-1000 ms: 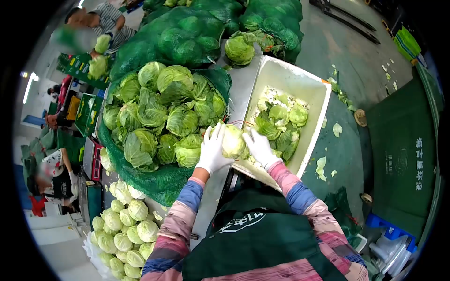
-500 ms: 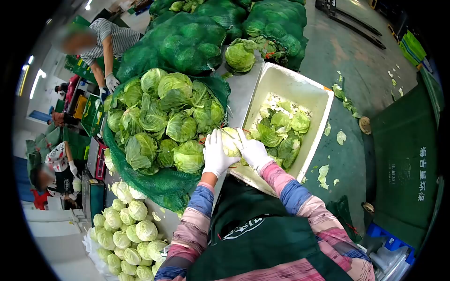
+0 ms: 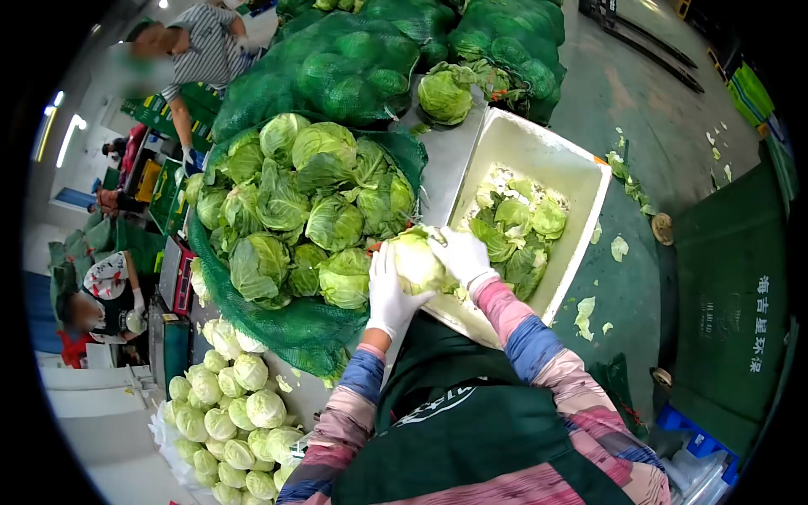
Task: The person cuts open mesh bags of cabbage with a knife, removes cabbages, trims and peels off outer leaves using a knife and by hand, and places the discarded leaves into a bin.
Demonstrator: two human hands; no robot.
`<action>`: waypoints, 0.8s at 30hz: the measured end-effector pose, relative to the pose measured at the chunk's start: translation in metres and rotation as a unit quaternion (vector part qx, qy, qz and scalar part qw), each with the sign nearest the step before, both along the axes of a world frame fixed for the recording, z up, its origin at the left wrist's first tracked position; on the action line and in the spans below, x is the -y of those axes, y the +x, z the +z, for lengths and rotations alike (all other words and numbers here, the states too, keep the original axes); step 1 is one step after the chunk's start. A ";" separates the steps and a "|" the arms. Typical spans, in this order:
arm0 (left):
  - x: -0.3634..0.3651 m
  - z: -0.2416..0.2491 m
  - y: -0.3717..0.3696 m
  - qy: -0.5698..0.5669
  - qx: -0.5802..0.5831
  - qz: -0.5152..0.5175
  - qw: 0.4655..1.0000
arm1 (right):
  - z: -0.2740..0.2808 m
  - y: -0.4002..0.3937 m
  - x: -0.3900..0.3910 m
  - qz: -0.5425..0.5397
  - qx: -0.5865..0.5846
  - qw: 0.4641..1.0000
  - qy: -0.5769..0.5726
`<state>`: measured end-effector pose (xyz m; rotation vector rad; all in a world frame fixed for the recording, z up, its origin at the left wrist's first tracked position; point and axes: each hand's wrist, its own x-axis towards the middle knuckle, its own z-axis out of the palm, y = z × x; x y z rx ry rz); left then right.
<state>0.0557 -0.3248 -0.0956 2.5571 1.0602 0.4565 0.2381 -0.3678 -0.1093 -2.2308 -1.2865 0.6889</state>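
Between my two white-gloved hands is a pale, peeled cabbage [image 3: 417,263], close to the near left edge of the foam box. My left hand [image 3: 390,296] wraps round its left and lower side. At its upper right, my right hand [image 3: 460,255] has its fingers curled in, and what they pinch, if anything, is too small to name. Green leaves and pale scraps lie in the white foam box [image 3: 599,192]. Left of my hands, an open green net sack [image 3: 316,341] holds several leafy cabbages [image 3: 334,225].
Trimmed cabbages [image 3: 238,418] are piled at the lower left. Full net sacks [image 3: 345,71] and a loose cabbage [image 3: 444,97] stand beyond. A large green bin [image 3: 728,278] is at right. Two co-workers [image 3: 202,50] [image 3: 109,295] work at left.
The cabbage shows more between my hands, and my right hand has shifted slightly up and right on it. The view has shifted a little. The co-worker at upper left has drawn one hand back.
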 end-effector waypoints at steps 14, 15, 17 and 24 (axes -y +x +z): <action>0.016 0.004 -0.013 -0.045 0.048 -0.090 0.994 | -0.002 -0.012 0.007 0.048 -0.002 0.986 0.157; 0.018 0.006 -0.017 -0.069 0.056 -0.083 0.993 | -0.015 -0.011 0.000 0.049 -0.051 0.988 0.140; 0.021 0.000 -0.029 -0.062 0.061 -0.098 0.991 | -0.017 -0.004 -0.008 0.040 -0.102 0.986 0.124; 0.030 0.003 -0.021 -0.019 0.124 0.012 0.992 | -0.059 0.013 0.028 -0.143 -0.106 0.984 0.005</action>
